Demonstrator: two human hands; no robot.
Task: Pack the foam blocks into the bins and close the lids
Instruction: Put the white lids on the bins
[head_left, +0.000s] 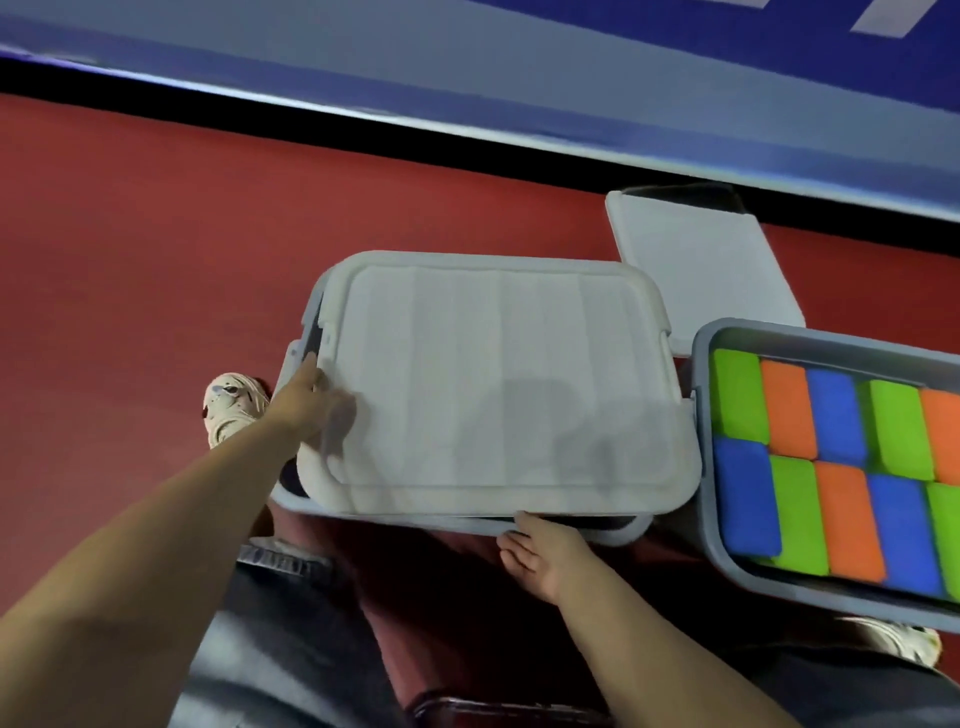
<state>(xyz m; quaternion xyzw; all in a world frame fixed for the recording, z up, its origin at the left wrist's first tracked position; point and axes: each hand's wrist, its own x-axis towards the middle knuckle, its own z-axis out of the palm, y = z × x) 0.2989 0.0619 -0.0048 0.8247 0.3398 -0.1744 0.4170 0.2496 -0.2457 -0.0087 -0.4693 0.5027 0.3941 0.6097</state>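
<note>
A grey-blue bin (618, 532) sits on the red floor in front of me with a pale grey lid (493, 384) lying on top, slightly skewed. My left hand (306, 400) rests on the lid's left edge, fingers stretched toward the side latch. My right hand (540, 551) touches the lid's near edge with straight fingers. To the right, a second bin (701, 405) stands uncovered, filled with several green, orange and blue foam blocks (831, 467). A second pale lid (701, 260) lies flat on the floor behind it.
My legs in dark trousers and two light shoes (231, 405) flank the bins. A black skirting strip and a blue wall panel (519, 62) run along the far side of the red floor (130, 249).
</note>
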